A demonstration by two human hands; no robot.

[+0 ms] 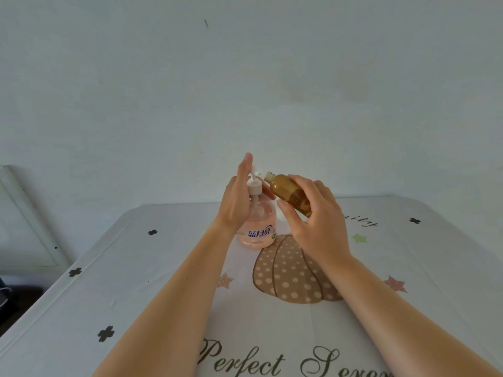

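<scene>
- The left hand was up against the white pump of the pink hand-soap bottle. Its fingers were straight and pointing upward, so the hand was open and pressed to the pump, not wrapped round it.
- What looked like that hand's thumb crossed in front of the pump stem. From where I stood I couldn't tell if it pinched.
- The right hand gripped a small amber bottle, with fingers curled over the top and the thumb underneath.
- The amber bottle was in the air and tilted. It had no cap, and its open threaded neck was aimed left, just beside the pump's nozzle.
- Brownish liquid showed inside the amber bottle.
- The soap bottle stood upright on the tablecloth toward the far edge, between the two hands. It touched the top of the dotted pumpkin print.
- Both forearms reached out over the cloth, above the script lettering.
- A pale wall rose behind, and a framed panel leaned at the far left.
</scene>
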